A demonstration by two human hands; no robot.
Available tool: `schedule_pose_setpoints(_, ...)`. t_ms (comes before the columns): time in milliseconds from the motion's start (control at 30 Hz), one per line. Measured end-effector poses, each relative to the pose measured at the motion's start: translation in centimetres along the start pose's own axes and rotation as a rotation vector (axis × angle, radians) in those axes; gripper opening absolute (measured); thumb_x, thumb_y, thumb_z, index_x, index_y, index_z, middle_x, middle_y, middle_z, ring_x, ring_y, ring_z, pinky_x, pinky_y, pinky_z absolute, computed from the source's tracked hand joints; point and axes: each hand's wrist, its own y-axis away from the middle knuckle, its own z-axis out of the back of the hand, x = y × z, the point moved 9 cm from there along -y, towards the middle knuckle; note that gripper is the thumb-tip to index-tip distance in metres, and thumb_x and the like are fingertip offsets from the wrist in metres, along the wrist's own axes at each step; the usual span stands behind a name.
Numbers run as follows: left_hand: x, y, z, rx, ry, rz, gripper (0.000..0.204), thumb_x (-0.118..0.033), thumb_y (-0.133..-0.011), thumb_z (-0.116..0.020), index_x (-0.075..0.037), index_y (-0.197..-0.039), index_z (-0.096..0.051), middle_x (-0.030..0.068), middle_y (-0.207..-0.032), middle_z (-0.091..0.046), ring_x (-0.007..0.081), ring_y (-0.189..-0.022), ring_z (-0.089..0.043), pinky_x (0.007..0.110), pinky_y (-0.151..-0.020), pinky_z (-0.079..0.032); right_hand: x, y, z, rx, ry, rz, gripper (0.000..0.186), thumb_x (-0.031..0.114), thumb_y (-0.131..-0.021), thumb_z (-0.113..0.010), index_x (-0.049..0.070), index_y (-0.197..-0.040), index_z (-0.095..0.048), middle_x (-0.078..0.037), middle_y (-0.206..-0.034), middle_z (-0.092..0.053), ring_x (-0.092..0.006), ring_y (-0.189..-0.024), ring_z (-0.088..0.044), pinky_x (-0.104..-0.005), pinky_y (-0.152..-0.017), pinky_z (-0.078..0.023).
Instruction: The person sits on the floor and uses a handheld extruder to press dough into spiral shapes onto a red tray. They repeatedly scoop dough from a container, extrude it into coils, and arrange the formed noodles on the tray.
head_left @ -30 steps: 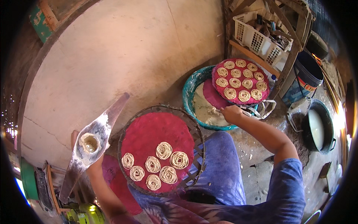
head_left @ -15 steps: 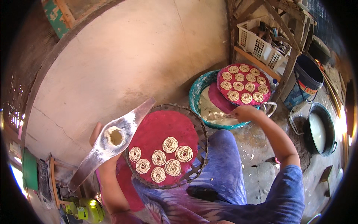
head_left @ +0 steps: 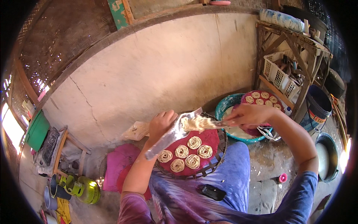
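Note:
My left hand (head_left: pixel 163 124) grips a long, flour-dusted wooden hand press (head_left: pixel 166 138), which is tilted over the tray. My right hand (head_left: pixel 246 115) is closed on a slim utensil (head_left: pixel 218 124), its kind partly hidden by a lump of pale dough (head_left: pixel 200 123). The dough meets the press's opening, which it covers. Beneath lies a round woven tray (head_left: pixel 222 155) lined with red cloth (head_left: pixel 213 139), resting by my lap. Several coiled dough rosettes (head_left: pixel 194 142) sit on the cloth. Behind my right hand stands a teal basin (head_left: pixel 222 105) with pale dough inside.
A second red round (head_left: pixel 247 95) of rosettes rests over the basin's right side. A wooden rack (head_left: pixel 274 89) holds a white crate (head_left: pixel 278 72). Dark buckets (head_left: pixel 317 104) stand at right. A green gas cylinder (head_left: pixel 87 190) is at lower left. A black object (head_left: pixel 213 192) lies on my lap.
My right hand has risen from the basin and moved left, bringing dough to the press. The press has turned, so its hole no longer faces up plainly. The view has shifted.

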Motion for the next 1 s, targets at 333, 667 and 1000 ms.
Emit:
schedule_pose_setpoints(333,4.0,7.6,1.5,0.221,0.217,0.443,0.021,-0.03,-0.078,-0.072,-0.013,-0.089,-0.067,0.0108,-0.083,-0.068,0.0325,-0.081,-0.067,0.044,-0.07,-0.053,12.4,0.7,-9.8,-0.162,1.343,0.407,0.049,0.016,-0.083,-0.058,0.0,-0.129,-0.058,-0.004,-0.063,-0.056,-0.0173,-0.056,-0.061,-0.0316,-0.046,-0.047)
schedule_pose_setpoints(667,2.9,9.0,5.7,0.024,0.153,0.354,0.029,-0.033,-0.073,-0.08,-0.015,-0.095,-0.071,0.0064,-0.088,-0.072,0.0275,-0.083,-0.068,0.039,-0.08,-0.055,16.7,0.6,-7.5,-0.252,1.275,0.474,0.041,0.015,-0.081,-0.06,0.004,-0.121,-0.063,-0.001,-0.065,-0.058,-0.0167,-0.054,-0.062,-0.0307,-0.043,-0.045)
schedule_pose_setpoints(1000,7.6,11.0,8.0,0.011,0.004,0.664,0.024,-0.025,-0.078,-0.074,-0.011,-0.097,-0.072,0.0096,-0.09,-0.072,0.0308,-0.083,-0.069,0.041,-0.073,-0.054,13.4,3.2,-6.2,-0.512,0.858,0.283,0.039,0.022,-0.087,-0.064,0.011,-0.124,-0.067,-0.006,-0.058,-0.06,-0.0191,-0.05,-0.063,-0.0352,-0.043,-0.048)
